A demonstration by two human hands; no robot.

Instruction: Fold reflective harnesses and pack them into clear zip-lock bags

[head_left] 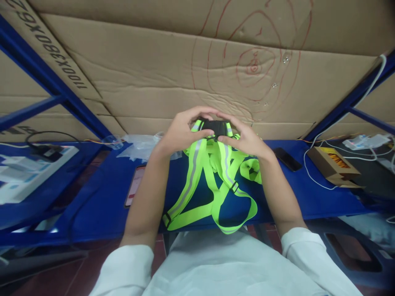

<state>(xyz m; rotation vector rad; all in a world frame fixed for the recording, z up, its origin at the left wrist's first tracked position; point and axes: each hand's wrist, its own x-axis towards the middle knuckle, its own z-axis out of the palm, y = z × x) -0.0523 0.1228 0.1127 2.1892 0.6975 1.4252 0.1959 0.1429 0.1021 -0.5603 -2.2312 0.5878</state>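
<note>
The left hand (188,132) and right hand (243,137) pinch the black buckle (216,127), likely the stiffest, surest hold, since the neon straps (217,200) look light, soft and floppy.

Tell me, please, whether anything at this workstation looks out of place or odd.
The red rings drawn on the upright cardboard look odd: they resemble a rough target, with small pale marks on their right side. The neon straps lie in loose loops.
</note>
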